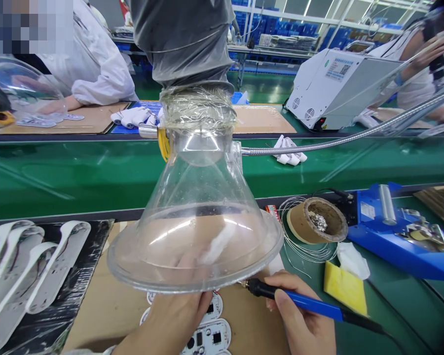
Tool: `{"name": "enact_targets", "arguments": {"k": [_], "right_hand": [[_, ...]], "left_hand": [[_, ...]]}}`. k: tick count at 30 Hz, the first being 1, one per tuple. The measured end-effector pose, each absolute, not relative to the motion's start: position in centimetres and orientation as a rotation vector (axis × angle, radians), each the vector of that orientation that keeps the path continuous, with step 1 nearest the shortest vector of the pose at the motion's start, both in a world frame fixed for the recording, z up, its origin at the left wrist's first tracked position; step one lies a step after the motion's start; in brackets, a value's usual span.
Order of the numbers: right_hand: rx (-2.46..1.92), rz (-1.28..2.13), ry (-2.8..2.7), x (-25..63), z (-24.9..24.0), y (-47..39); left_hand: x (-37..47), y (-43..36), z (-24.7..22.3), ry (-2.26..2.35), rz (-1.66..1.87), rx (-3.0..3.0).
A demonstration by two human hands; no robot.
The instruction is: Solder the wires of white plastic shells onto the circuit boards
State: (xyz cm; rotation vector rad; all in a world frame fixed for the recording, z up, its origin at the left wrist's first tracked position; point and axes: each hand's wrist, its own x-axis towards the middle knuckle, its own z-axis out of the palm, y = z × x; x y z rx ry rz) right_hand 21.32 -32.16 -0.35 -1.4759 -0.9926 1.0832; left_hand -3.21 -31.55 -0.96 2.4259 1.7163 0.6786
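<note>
My right hand (299, 315) is closed around a soldering iron (314, 306) with a blue and black handle, its tip pointing left under the rim of a clear extraction hood (203, 236). My left hand (173, 315) reaches beneath that hood. Its fingers are bent, blurred by the plastic, and what they hold cannot be made out. White circuit boards (207, 337) with rounded ends and black chips lie beside and below my left hand, on a cardboard sheet (259, 325). The iron's tip is close to the boards; whether it touches anything is hidden.
White curved housings (59, 266) lie at left on black plastic. At right are a solder wire coil (303, 251), a brown cardboard spool (303, 224), a yellow sponge (345, 288) and a blue stand (399, 236). A green conveyor (77, 177) runs across; co-workers sit beyond beside a white machine (336, 88).
</note>
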Motion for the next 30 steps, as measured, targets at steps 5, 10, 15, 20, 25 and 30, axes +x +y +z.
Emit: {"name": "enact_targets", "arguments": {"k": [5,10,15,20,25,30], "right_hand": [[-1.489,1.093,-1.001,21.4,-0.4,-32.2],[-1.473,1.058,-0.971,21.5,-0.1,-32.1],[-1.428,1.028,-0.911,21.6,0.5,-31.9],[-1.385,1.071,-0.881,21.3,1.1,-32.0],[-1.392,1.075,-0.947,21.5,1.0,-32.2],[-1.395,1.068,-0.908,21.7,0.7,-32.3]], "left_hand": [[-3.3,-31.7,-1.2,1.725,0.655,2.419],[-3.3,-31.6,-1.0,1.690,0.635,2.453],[-3.7,-31.6,-0.8,1.667,0.599,2.461],[-4.9,-32.2,-0.6,1.653,0.657,2.460],[-6.0,-33.3,-0.2,1.683,0.725,2.335],[-7.3,-33.8,2.3,1.530,0.591,2.205]]}}
